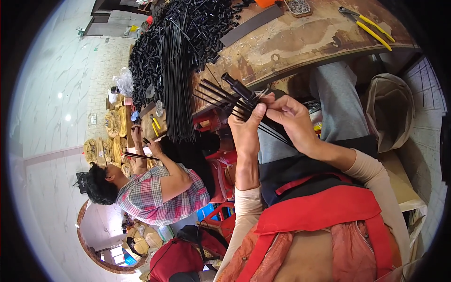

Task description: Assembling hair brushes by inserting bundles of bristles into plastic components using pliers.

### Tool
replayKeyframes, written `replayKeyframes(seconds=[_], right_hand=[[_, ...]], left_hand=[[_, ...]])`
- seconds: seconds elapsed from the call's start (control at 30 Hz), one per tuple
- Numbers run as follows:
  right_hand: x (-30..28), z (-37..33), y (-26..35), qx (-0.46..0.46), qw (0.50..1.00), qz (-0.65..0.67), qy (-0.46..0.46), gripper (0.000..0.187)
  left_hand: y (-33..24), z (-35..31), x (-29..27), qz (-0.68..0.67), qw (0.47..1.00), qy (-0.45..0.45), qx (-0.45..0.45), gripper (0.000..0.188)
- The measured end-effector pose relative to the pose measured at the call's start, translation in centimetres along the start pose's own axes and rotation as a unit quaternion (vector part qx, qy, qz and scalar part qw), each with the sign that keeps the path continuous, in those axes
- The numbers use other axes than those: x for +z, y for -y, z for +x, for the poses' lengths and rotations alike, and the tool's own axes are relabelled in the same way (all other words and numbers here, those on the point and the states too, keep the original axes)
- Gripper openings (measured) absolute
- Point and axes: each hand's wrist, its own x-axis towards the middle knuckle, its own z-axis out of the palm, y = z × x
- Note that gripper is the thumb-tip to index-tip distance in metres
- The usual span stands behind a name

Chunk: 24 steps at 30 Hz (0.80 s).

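Note:
In front of my lap, beside the table edge, my left hand [245, 134] is closed around several thin black rods [217, 94]. A stepped black tubular part [238, 87] sticks out past its fingers, up and to the left. My right hand [300, 127] meets it from the right, thumb and fingers pinched together close to the base of the tube. Thin pale strands or wires show there, too fine to name. What my right fingertips hold is hidden. The lower ends of the rods pass beneath my right hand.
On the worn wooden table [305, 44] lie a heap of small black parts [145, 66], a long rod bundle [177, 98], a dark flat strip [252, 26], a tray of small bits [299, 7] and yellow-handled cutters [374, 34]. A co-worker [159, 195] sits left. A beige bin [391, 110] stands right.

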Motion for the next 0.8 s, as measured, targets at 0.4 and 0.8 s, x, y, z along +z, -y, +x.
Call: replayKeyframes(seconds=[0.4,0.8], right_hand=[[-1.6,0.7,1.1,0.117,0.984,0.038,0.13,0.03],[-3.2,0.0,3.1,0.03,0.957,-0.28,0.071,0.027]], left_hand=[[-0.8,-1.0,1.1,0.22,0.975,0.011,0.033,0.02],[-1.1,0.8,2.6,0.227,0.972,0.069,0.004,0.02]])
